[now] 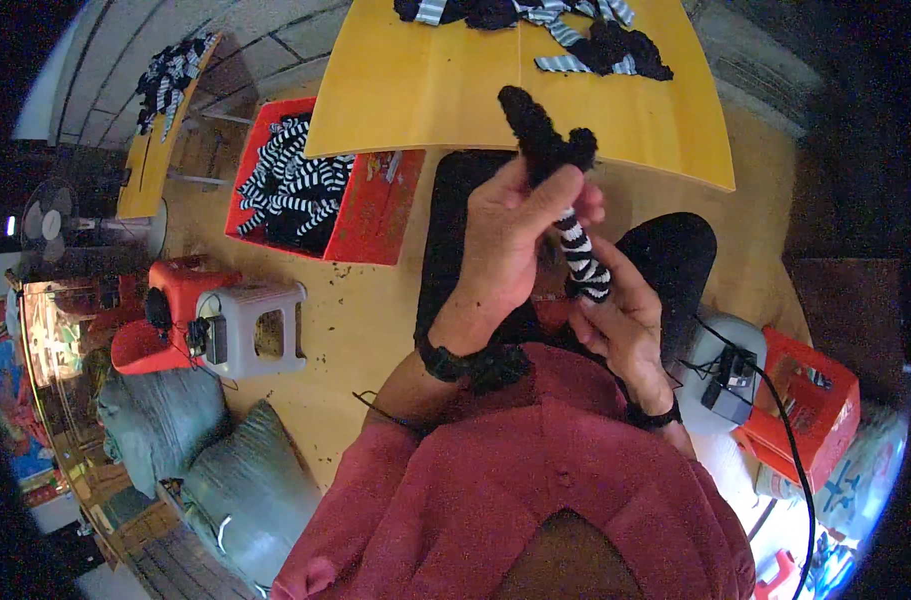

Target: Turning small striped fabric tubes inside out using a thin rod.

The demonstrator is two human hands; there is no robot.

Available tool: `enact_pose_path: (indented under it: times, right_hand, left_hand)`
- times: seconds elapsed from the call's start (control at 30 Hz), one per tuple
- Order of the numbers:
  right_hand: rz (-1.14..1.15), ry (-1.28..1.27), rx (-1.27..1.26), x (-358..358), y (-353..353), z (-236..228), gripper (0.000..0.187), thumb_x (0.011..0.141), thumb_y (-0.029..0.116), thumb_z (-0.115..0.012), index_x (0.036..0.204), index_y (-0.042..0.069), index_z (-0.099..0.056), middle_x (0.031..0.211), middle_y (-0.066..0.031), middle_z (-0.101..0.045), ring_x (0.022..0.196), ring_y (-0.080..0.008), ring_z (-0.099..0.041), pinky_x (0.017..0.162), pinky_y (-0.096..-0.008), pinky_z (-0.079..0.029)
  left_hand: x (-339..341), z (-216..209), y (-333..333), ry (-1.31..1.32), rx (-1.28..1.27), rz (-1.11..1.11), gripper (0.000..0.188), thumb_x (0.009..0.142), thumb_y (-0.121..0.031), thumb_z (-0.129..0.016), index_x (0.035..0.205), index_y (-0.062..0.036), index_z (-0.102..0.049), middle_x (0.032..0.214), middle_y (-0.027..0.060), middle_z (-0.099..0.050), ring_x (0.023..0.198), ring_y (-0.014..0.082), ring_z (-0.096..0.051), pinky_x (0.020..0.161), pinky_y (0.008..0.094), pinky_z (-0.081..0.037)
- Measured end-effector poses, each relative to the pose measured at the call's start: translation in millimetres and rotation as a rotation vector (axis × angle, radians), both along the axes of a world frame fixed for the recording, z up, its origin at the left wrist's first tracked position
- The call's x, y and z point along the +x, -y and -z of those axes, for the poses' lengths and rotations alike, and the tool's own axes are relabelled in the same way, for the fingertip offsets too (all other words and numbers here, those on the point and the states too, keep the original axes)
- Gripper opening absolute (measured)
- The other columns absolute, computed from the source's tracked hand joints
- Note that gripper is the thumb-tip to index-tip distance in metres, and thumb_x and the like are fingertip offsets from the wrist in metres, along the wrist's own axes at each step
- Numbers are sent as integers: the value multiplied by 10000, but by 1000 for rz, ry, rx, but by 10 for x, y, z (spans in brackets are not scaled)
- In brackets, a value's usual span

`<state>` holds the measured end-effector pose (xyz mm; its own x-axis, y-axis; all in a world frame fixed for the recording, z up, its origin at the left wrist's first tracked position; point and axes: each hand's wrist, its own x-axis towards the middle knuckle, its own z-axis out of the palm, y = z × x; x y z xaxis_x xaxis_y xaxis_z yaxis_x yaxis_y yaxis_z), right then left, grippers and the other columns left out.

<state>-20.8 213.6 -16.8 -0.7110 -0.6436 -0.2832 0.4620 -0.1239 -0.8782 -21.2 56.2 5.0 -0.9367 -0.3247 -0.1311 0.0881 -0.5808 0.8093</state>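
Above my lap I hold a knitted piece with a fuzzy black end (528,118) and a narrow black-and-white striped part (579,258); whether it is a glove, a sock or a toy part I cannot tell. My left hand (505,230) is closed round the black end, thumb on top. Lower down, my right hand (627,318) pinches the striped part between thumb and fingers. The piece is tilted, its black end pointing away from me. Beyond my hands, black fuzzy and grey-striped pieces (615,50) lie on a yellow table (425,95).
A red bin (383,215) at the left holds many striped pieces (297,175). Stools stand on both sides: grey (257,325) at left, red (820,395) at right, with black cables and adapters. Stuffed sacks (250,485) lie lower left. Another table (155,165) stands far left.
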Motion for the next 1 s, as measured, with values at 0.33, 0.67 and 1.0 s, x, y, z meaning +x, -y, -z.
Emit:
enact_pose_path:
  times: [0.33, 0.67, 1.0]
  right_hand:
    - [-33, -202, 154, 101, -120, 104, 383, 861, 18, -507, 1241, 62, -503, 770, -11, -587, 580, -49, -470, 479, -190, -363]
    - [332, -935, 689, -342, -356, 354, 145, 816, 95, -605, 928, 17, -650, 672, -84, -620, 590, -124, -567, 557, -275, -447]
    - [294, -1559, 905, -1457, 518, 450, 159, 795, 168, -615, 895, 46, -632, 835, -148, -612, 763, -324, -586, 641, -406, -469]
  left_hand:
    - [-156, 92, 551, -149, 341, -173, 230, 886, -270, -564, 916, -45, -534, 779, 52, -575, 679, 163, -542, 641, 302, -456]
    - [146, 196, 1357, -222, 363, -424, 242, 908, -312, -514, 926, -70, -524, 788, 40, -554, 699, 167, -512, 663, 318, -454]
    - [90, 305, 1027, -129, 432, -396, 209, 900, -296, -539, 936, -92, -564, 741, -9, -549, 651, 152, -538, 622, 311, -459]
